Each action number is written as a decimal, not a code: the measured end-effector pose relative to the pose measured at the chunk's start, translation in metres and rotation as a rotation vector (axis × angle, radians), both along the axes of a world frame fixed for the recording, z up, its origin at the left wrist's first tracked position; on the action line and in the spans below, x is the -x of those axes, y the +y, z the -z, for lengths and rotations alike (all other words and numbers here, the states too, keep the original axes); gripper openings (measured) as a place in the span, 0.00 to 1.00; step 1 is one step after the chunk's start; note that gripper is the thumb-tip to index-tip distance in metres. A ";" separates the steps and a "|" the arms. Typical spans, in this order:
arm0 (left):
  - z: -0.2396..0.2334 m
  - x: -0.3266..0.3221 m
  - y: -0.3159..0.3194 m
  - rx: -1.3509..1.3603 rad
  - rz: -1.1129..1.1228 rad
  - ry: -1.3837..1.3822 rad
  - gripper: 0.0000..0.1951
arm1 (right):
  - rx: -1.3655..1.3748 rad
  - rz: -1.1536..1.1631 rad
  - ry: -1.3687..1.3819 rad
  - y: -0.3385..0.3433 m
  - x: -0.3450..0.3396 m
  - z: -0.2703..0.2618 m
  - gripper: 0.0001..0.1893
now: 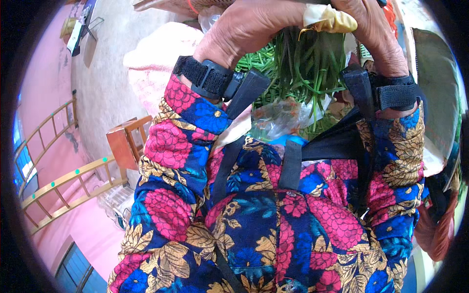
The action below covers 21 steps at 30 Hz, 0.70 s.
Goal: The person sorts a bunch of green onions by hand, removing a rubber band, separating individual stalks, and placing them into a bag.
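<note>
My left hand (253, 27) reaches in from the left at the top of the view, bent over a bunch of long green leaves (315, 69) that look like garlic chives. A cream rubber finger cover (329, 20) sits on its thumb, which lies across the top of the bunch. The leaves hang down from under that thumb. My right hand (370, 27) is close against the other side, its fingers cut off by the upper edge, so its hold is hidden. Loose green stalks (256, 60) lie behind the bunch. Black straps circle both wrists.
A clear plastic bag (282, 119) lies below the leaves. Left of my arm is a white and pink cloth (161, 55). A wooden stool (126, 141) and a slatted wooden rail (73, 183) stand farther left. A woven basket (176, 4) shows at the top edge.
</note>
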<state>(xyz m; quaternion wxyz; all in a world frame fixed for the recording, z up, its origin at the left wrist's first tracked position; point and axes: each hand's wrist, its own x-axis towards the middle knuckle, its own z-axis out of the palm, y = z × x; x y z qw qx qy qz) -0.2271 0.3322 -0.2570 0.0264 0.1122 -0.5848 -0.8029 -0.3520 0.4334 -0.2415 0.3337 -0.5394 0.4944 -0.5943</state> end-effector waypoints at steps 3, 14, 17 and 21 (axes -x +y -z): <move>0.026 0.006 -0.002 -0.107 -0.049 0.156 0.15 | 0.017 0.024 0.176 0.002 0.004 -0.005 0.39; 0.018 -0.043 -0.081 -0.138 -0.634 0.470 0.19 | -0.429 0.323 0.007 0.016 0.048 0.002 0.19; 0.011 -0.085 -0.108 -0.590 -0.374 0.689 0.24 | -0.363 0.210 -0.066 0.021 0.048 0.016 0.19; 0.009 -0.113 -0.118 -0.517 -0.608 0.865 0.21 | -0.446 0.052 -0.204 0.018 0.024 0.011 0.11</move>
